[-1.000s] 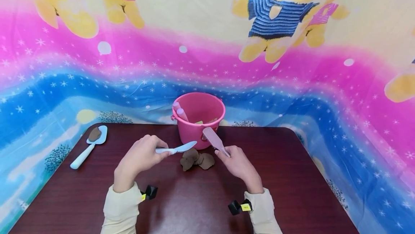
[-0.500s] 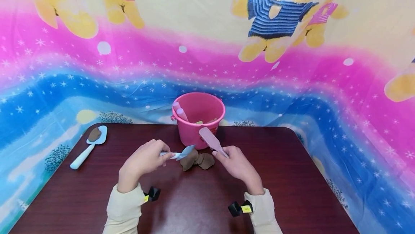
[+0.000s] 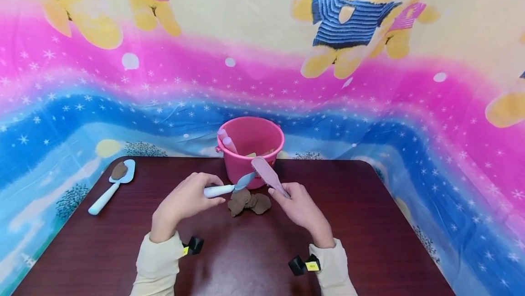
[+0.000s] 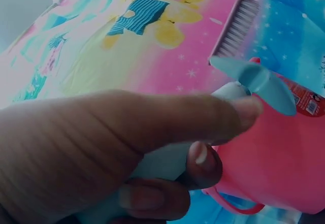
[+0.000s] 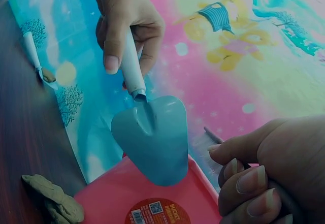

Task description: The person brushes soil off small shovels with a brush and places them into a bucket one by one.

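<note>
My left hand (image 3: 184, 201) grips the white handle of a small trowel (image 3: 245, 181). In the right wrist view its pale blue blade (image 5: 152, 142) shows its broad face and overlaps the bucket. With my right hand (image 3: 302, 208) I hold a mauve brush (image 3: 265, 173) by its handle, head slanting up to the left. The brush's bristles (image 4: 239, 25) show in the left wrist view, just beyond the blade. Several flat brown clay-like lumps (image 3: 259, 205) lie on the table below the two tools. Right behind them stands a pink bucket (image 3: 234, 168).
Two lilac handles (image 3: 229, 143) stick up inside the bucket. At the far left of the dark wooden table (image 3: 242, 259) lies a pale blue shovel (image 3: 107, 197) bearing a brown lump (image 3: 119, 170). A bear-printed cloth (image 3: 254, 77) hangs behind the table.
The trowel first turned edge-on and dipped toward the lumps; now its blade tilts up beside the brush head. My left hand has shifted slightly right. The brush has moved a little up and left.
</note>
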Available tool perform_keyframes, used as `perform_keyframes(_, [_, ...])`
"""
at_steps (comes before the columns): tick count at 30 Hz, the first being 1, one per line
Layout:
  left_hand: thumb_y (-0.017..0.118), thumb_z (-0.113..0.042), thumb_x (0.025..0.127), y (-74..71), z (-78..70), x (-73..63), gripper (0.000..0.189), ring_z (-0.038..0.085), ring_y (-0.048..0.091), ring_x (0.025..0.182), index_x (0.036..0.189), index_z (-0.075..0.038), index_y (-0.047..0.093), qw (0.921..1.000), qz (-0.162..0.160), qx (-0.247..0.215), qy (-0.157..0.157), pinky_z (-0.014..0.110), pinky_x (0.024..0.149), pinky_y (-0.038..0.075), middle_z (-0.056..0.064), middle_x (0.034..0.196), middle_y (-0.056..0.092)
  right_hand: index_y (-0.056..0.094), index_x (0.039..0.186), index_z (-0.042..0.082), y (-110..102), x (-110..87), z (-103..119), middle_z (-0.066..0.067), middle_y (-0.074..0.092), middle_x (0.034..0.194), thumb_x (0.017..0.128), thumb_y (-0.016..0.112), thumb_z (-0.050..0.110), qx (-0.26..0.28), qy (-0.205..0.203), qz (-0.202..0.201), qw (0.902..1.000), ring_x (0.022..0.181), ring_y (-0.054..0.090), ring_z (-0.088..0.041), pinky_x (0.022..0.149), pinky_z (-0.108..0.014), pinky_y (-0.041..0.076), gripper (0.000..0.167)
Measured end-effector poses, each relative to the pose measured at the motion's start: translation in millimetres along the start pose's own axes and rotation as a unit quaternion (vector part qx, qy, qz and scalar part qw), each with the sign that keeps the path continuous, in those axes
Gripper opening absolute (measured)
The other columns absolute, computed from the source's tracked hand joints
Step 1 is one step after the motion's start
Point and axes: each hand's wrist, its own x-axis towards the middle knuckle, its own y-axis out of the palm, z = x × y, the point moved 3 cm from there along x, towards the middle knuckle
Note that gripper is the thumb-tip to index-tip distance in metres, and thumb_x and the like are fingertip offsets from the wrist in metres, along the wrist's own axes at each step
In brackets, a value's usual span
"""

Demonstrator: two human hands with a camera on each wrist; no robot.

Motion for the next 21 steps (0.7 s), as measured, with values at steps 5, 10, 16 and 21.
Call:
perform_keyframes(5, [0.085,-0.02,0.083,0.8,-0.5,0.8,0.022,0.01,0.061,0.069,0.101,-0.013,0.076,1.0,0.001,0.001,-0.002,0.031,0.069,0.053,-0.009,0.083,0.07,0.065,0.085,0.008,0.3,-0.9,2.0,0.0,0.041,0.056,0.1,0.065,0.031,0.006,0.003,-0.004,1.0,0.046,0.032,-0.015,0.042,-0.025,0.026,0.026])
perform_keyframes(10, [0.079,-0.023,0.089,3.6,-1.4,2.5,0.021,0.009,0.058,0.062,0.106,-0.011,0.075,0.9997,0.014,0.007,-0.017,0.032,0.066,0.05,-0.009,0.072,0.064,0.063,0.081,0.01,0.2,-2.0,3.4,0.0,0.04,0.056,0.1,0.065,0.031,0.006,0.003,-0.009,0.9999,0.046,0.032,-0.015,0.043,-0.025,0.026,0.028])
perform_keyframes(16, [0.073,-0.027,0.094,4.9,-3.7,2.5,0.017,0.01,0.052,0.057,0.103,-0.012,0.07,0.999,0.004,0.04,-0.021,0.031,0.06,0.046,-0.007,0.066,0.055,0.059,0.075,0.008,2.6,-1.4,5.6,0.001,0.038,0.056,0.1,0.065,0.032,0.014,-0.007,-0.005,0.9999,0.046,0.031,-0.015,0.043,-0.025,0.025,0.035])
perform_keyframes(21, [0.068,-0.029,0.098,5.9,-6.8,2.5,0.015,0.011,0.046,0.058,0.098,-0.014,0.065,0.9981,-0.006,0.06,-0.012,0.031,0.059,0.044,-0.004,0.064,0.048,0.06,0.077,0.01,7.5,-0.8,9.3,0.001,0.038,0.056,0.1,0.064,0.032,0.021,-0.023,-0.001,0.9995,0.046,0.031,-0.014,0.043,-0.025,0.026,0.033])
